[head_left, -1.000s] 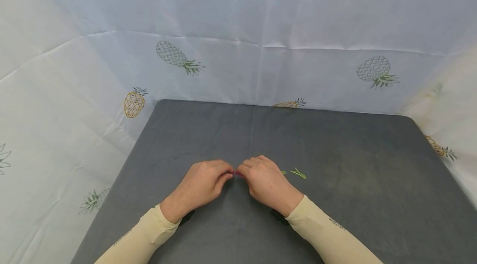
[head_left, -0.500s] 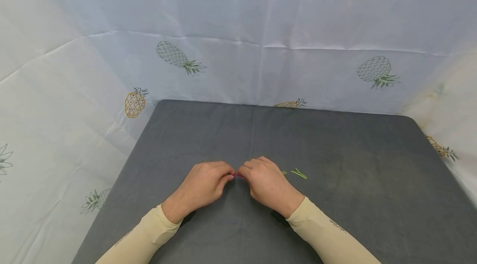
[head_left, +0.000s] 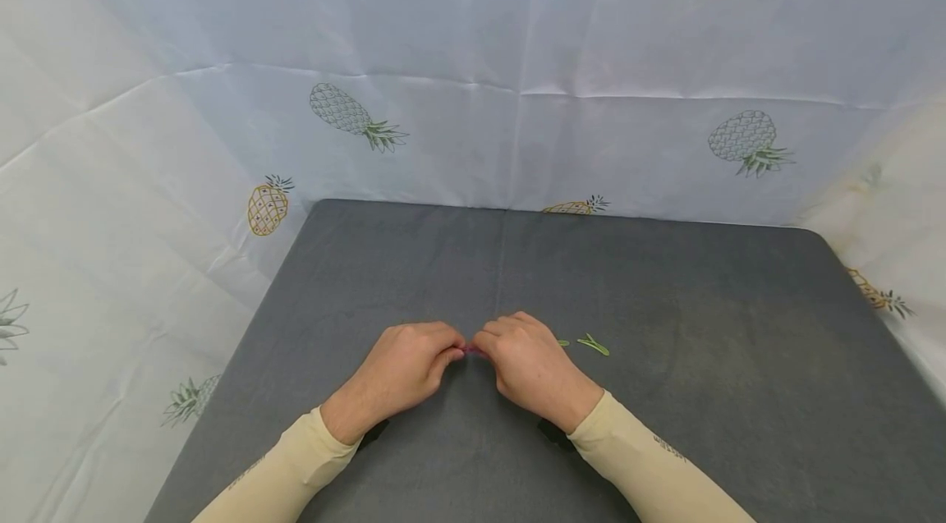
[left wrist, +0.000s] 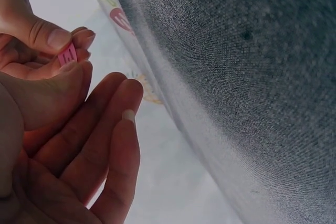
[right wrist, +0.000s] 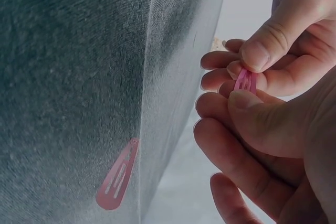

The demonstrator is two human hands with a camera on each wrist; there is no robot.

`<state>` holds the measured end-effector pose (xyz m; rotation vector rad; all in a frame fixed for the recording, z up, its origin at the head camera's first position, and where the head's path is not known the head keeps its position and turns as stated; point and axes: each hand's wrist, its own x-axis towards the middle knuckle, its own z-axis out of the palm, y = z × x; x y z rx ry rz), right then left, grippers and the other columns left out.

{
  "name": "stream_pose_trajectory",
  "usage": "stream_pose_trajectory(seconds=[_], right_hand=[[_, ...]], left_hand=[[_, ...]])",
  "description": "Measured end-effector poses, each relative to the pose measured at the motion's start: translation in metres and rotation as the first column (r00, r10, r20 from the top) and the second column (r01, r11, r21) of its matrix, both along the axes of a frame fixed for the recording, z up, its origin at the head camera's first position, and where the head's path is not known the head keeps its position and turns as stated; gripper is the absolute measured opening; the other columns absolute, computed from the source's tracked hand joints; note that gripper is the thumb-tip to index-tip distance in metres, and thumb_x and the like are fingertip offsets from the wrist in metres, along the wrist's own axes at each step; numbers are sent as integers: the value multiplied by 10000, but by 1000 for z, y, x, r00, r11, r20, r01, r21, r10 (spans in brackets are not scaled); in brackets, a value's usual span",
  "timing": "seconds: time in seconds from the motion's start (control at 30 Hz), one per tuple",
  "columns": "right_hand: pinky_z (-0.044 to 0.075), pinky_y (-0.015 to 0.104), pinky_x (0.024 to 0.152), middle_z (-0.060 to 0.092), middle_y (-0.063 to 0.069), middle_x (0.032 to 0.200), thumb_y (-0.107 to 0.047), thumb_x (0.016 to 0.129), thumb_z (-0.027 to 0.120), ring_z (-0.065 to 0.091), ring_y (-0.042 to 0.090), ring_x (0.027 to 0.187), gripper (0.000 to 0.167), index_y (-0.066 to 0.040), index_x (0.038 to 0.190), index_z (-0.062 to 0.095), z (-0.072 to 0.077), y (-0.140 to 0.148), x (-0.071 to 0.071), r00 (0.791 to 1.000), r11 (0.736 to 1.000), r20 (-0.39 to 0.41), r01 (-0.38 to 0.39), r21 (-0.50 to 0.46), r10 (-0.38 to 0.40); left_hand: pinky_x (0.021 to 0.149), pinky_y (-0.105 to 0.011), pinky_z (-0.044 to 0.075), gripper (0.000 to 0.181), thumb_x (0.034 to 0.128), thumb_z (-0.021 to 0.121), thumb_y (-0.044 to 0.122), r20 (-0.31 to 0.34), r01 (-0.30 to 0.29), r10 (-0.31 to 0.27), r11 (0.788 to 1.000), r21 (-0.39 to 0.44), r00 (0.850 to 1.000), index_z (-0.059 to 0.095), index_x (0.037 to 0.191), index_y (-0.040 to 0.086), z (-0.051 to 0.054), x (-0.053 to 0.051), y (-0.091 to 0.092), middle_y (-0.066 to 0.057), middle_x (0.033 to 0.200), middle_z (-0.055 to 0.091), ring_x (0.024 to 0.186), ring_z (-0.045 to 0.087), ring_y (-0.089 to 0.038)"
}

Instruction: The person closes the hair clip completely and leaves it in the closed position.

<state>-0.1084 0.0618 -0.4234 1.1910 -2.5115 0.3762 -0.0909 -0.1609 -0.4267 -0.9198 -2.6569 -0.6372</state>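
Observation:
A pink snap hair clip [right wrist: 245, 81] is held between both hands, just above the dark grey table [head_left: 665, 424]. My left hand [head_left: 402, 365] pinches one end with thumb and fingers. At the other end, my right hand [head_left: 535, 367] pinches it the same way. The fingertips almost meet, so only a short slotted strip of the clip shows in both wrist views. A second pinkish hair clip [right wrist: 118, 174] lies flat on the table in the right wrist view. Right of my right hand, a small green V-shaped piece [head_left: 594, 344] rests on the table.
Another bit of green [head_left: 563, 341] peeks out beside my right hand, mostly hidden by it. White cloth [head_left: 443, 145] printed with pineapples hangs behind the table and along its sides.
Both hands stay nearly in place, still pinching the hair clip, whose visible strip shifts very slightly between the fingertips. The green pieces have not moved.

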Motion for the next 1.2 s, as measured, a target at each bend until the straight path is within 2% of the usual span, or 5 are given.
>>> stream_pose_trajectory(seconds=[0.33, 0.57, 0.8, 1.03, 1.2], right_hand=[[581, 343, 810, 705, -66, 768, 7, 937, 765, 680, 100, 732, 207, -188, 872, 795, 0, 1, 1, 1000, 1000, -4, 5, -4, -5], [587, 347, 814, 696, -63, 757, 17, 930, 760, 678, 100, 728, 213, -181, 855, 783, -1, 0, 1, 1000, 1000, -9, -4, -4, 4], [588, 346, 817, 678, -66, 739, 12, 937, 762, 666, 98, 715, 217, -187, 853, 787, -1, 1, 0, 1000, 1000, 11, -6, -2, 6], [593, 356, 831, 676, -62, 735, 35, 927, 754, 668, 104, 715, 231, -179, 843, 780, 0, 2, 0, 1000, 1000, 19, -8, -2, 8], [593, 354, 827, 662, -64, 723, 29, 927, 757, 658, 102, 705, 231, -183, 839, 779, -1, 2, 0, 1000, 1000, 25, -12, -1, 12]], left_hand=[[679, -256, 577, 37, 1003, 778, 185, 1, -16, 16, 1000, -4, 1000, 811, 985, 187, 0, 0, 0, 88, 924, 773, 739, 662, -34], [673, -256, 576, 49, 967, 813, 157, -7, -17, 17, 1000, -4, 1000, 808, 974, 205, 0, 0, 1, 91, 917, 775, 737, 668, -34], [687, -262, 585, 46, 1005, 774, 198, 9, -6, 6, 1000, -12, 1000, 818, 990, 192, 1, 0, 1, 84, 937, 781, 755, 688, -46], [693, -259, 587, 46, 970, 809, 162, 12, 2, -2, 1000, -5, 1000, 817, 996, 199, 1, 0, 2, 89, 943, 788, 766, 694, -43], [688, -252, 583, 33, 980, 798, 167, 8, 11, -10, 1000, -3, 1000, 816, 990, 193, 0, 0, 1, 90, 939, 783, 759, 688, -39]])
